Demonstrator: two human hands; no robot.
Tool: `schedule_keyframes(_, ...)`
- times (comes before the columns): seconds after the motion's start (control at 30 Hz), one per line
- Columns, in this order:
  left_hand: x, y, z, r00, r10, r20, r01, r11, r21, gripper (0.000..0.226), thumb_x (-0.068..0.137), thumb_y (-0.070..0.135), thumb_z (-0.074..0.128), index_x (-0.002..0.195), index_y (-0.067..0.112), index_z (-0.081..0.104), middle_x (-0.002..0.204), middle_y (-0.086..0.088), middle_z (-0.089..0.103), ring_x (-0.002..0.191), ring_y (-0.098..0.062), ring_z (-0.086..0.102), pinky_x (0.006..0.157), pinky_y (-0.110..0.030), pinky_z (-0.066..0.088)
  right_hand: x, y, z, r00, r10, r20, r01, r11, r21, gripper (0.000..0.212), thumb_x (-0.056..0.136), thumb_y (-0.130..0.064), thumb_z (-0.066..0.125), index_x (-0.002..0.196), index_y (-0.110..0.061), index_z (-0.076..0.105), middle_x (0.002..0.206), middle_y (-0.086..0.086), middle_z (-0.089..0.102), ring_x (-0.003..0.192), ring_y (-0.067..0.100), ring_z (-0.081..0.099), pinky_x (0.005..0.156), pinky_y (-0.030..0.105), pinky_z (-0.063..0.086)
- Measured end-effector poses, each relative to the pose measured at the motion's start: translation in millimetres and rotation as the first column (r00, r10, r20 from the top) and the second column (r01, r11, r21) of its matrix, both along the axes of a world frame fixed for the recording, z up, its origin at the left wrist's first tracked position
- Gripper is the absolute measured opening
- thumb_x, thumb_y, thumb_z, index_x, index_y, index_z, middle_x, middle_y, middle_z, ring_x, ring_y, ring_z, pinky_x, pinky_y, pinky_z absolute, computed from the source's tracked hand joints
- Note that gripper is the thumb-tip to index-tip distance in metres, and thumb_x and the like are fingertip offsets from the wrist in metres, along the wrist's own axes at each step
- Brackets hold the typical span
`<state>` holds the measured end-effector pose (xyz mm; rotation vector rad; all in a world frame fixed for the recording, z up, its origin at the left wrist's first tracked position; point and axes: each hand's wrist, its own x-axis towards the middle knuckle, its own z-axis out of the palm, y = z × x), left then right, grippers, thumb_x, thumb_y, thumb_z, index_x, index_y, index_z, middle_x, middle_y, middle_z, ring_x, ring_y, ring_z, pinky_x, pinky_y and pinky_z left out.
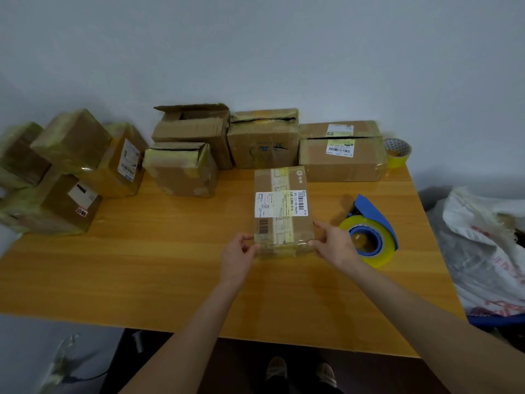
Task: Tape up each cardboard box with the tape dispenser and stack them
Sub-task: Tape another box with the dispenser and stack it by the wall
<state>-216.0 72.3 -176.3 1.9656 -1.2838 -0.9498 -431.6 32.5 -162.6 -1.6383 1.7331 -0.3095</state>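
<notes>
- Cardboard box (281,209) is lying flat on the wooden table (170,265), slightly right of centre, with its label side facing up.
- Left hand (240,251) is gripping the box's near left corner, thumb and fingers curling round the edge.
- Right hand (333,243) is gripping the near right corner in the same manner.
- Yellowish tape strips are running lengthwise over the box's top and crossing a white shipping label (279,204). Clear tape is covering the near end.
- Tape dispenser (369,231), blue with a yellowish roll, is lying on the table just right of the box, close behind the right hand.
- Rear boxes (264,140), four in number, are standing together against the wall at the table's far edge. The back-left one is showing raised flaps, and the others are showing dark gaps along their top seams.
- Taped boxes (71,143) are sitting piled at the far left, several tilting against one another.
- Spare tape roll (397,152) is standing at the far right corner, just beside the largest rear box.
- White plastic bag (483,251) is slumping off the table's right side.
- Shoes (301,371) are showing below the near edge.
</notes>
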Motion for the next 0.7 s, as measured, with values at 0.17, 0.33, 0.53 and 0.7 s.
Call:
schedule_keyframes(0.17,1.8,-0.8,-2.1,0.995,-0.066,0.075,0.07,0.996,-0.049,0.02,0.085,0.015,0.07,0.09,0.025,0.053,0.071,0.007,0.061,0.064,-0.006,0.057,0.053,-0.007,0.042,4.0,0.6,-5.9,0.993,0.032,-0.114,-0.04,0.997,-0.065,0.058,0.09,-0.026,0.068,0.143,-0.026,0.044,0.079,0.0,0.062,0.075,0.019,0.061,0.061,0.03,0.051)
schedule_keyframes(0.33,-5.9,-11.9,-0.7,0.935,-0.151,0.322,0.136,0.988,0.068,0.049,0.074,0.039,0.079,0.1,0.019,0.043,0.092,0.007,0.057,0.074,-0.006,0.057,0.057,-0.016,0.047,11.6,-8.1,-0.4,0.939,0.081,-0.334,-0.101,0.994,-0.043,0.065,0.077,-0.048,0.075,0.128,-0.02,0.045,0.114,0.002,0.059,0.1,0.024,0.061,0.067,0.034,0.049)
schedule_keyframes(0.53,-22.3,-30.3,-5.8,0.898,-0.245,0.367,0.191,0.965,0.177,0.114,0.071,0.05,0.076,0.152,0.013,0.004,0.135,-0.012,0.048,0.12,-0.026,0.052,0.096,-0.039,0.048,34.2,-11.1,-6.2,0.891,0.134,-0.433,-0.173,0.983,-0.053,0.088,0.076,-0.064,0.066,0.141,-0.023,0.023,0.098,0.003,0.063,0.072,0.02,0.055,0.052,0.028,0.038)
schedule_keyframes(0.7,-5.1,-29.6,-13.8,0.902,-0.264,0.342,0.248,0.965,0.09,0.089,0.078,0.037,0.073,0.149,0.012,0.024,0.122,-0.01,0.061,0.111,-0.025,0.059,0.091,-0.031,0.049,17.0,-14.3,-20.5,0.917,0.186,-0.353,-0.219,0.974,-0.058,0.084,0.086,-0.052,0.062,0.152,-0.028,0.015,0.103,0.01,0.068,0.08,0.023,0.063,0.06,0.028,0.046)
